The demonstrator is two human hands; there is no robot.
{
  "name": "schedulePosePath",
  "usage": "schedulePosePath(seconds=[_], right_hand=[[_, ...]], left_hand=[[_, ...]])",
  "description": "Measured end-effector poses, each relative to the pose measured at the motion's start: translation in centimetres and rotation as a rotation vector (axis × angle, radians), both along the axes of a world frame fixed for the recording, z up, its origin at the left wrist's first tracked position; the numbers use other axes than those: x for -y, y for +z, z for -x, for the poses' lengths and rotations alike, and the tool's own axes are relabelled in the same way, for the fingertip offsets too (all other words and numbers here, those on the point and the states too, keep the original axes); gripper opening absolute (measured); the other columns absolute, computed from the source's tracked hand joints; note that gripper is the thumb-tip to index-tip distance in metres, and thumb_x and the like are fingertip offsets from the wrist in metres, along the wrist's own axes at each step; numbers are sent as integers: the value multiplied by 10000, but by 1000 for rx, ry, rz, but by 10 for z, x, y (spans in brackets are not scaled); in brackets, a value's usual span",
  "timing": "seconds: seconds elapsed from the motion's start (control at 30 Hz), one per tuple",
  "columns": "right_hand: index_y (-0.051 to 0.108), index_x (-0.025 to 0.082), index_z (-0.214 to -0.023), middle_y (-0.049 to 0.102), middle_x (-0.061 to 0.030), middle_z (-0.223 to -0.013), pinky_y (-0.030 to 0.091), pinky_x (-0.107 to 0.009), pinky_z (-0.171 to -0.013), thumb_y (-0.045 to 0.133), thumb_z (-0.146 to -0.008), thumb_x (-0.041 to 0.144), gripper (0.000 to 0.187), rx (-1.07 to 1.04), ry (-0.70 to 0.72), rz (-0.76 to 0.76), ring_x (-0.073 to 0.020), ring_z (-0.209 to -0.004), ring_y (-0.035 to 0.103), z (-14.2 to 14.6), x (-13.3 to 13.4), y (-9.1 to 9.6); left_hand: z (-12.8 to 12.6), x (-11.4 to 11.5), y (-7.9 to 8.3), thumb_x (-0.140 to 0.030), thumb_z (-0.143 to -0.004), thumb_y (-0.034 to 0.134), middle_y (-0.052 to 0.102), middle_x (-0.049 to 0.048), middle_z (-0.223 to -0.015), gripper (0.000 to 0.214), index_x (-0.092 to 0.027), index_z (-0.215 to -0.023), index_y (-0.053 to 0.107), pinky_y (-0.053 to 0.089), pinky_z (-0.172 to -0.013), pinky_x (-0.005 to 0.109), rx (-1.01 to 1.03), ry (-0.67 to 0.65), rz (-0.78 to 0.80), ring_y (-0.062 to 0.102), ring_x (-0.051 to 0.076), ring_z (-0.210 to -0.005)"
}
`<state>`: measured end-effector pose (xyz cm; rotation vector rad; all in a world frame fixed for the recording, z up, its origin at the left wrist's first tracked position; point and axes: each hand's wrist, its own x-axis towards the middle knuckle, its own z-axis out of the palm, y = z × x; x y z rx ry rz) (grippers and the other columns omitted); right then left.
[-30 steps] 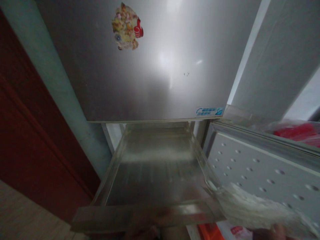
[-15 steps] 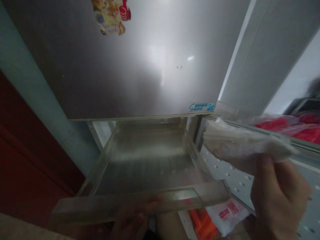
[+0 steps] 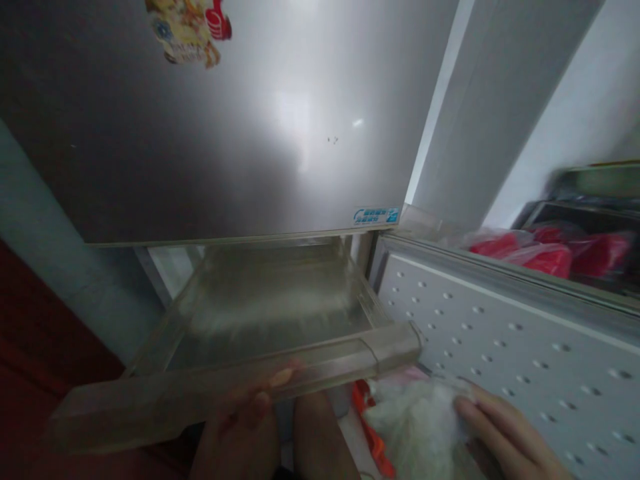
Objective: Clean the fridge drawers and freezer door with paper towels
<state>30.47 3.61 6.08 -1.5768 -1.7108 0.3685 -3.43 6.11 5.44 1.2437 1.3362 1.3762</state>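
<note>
A see-through plastic freezer drawer [image 3: 320, 367] is pulled out below a silver fridge door. My left hand [image 3: 257, 403] grips its front edge from below, with the fingers partly seen through the plastic. At lower right, my right hand [image 3: 500, 427] is closed on a whitish plastic bag [image 3: 420, 420], pinching its upper right side. The bag hangs low beside the open lower door; what it contains is too blurred to name. Only frost-like marks show on the drawer's bottom.
The silver upper door [image 3: 250, 133] carries a food-picture magnet [image 3: 187, 30]. The dimpled inner panel of the open freezer door [image 3: 480, 340] stands at right. Behind it are red items in clear bags [image 3: 525, 253]. An orange thing [image 3: 370, 427] lies below the drawer.
My right hand has lowered the whitish bag from beside the freezer door to below the drawer's right corner. My left hand stays on the drawer front. The view has shifted right.
</note>
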Motion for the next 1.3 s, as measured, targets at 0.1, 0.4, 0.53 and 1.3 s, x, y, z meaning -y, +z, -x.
schedulePosePath(seconds=[0.1, 0.4, 0.53, 1.3], right_hand=[[670, 228, -1114, 630, -60, -1213, 487, -320, -972, 472, -898, 391, 335, -32, 171, 36, -216, -1139, 586, 43, -14, 2], [615, 222, -1167, 574, -90, -1247, 466, -288, -950, 358, -965, 316, 340, -125, 299, -138, -194, -1177, 526, 71, -61, -1], [616, 219, -1145, 553, -86, -1240, 422, -247, -948, 372, -964, 325, 321, -177, 318, -166, -162, -1130, 526, 77, -81, -13], [706, 136, -943, 713, -90, -926, 514, -294, -693, 778, -636, 413, 419, -1576, 90, 407, -210, -790, 664, 125, -102, -58]], left_hand=[[-2, -9, 11, -565, -788, 553, 719, 31, -1080, 376, -269, -918, 744, 389, -1085, 389, 59, -86, -39, 616, 252, -1101], [-8, -48, 28, -480, -758, 662, 719, 99, -1066, 366, -187, -964, 735, 492, -971, 355, 300, -158, -49, 650, 240, -1043], [-14, -65, 35, -450, -753, 682, 732, 105, -1022, 317, -178, -898, 753, 528, -905, 294, 361, -158, -115, 661, 235, -1018], [7, -151, 39, -362, -784, 683, 739, 60, -1000, 200, -201, -886, 740, 515, -933, 389, 440, -272, -261, 674, 210, -963]])
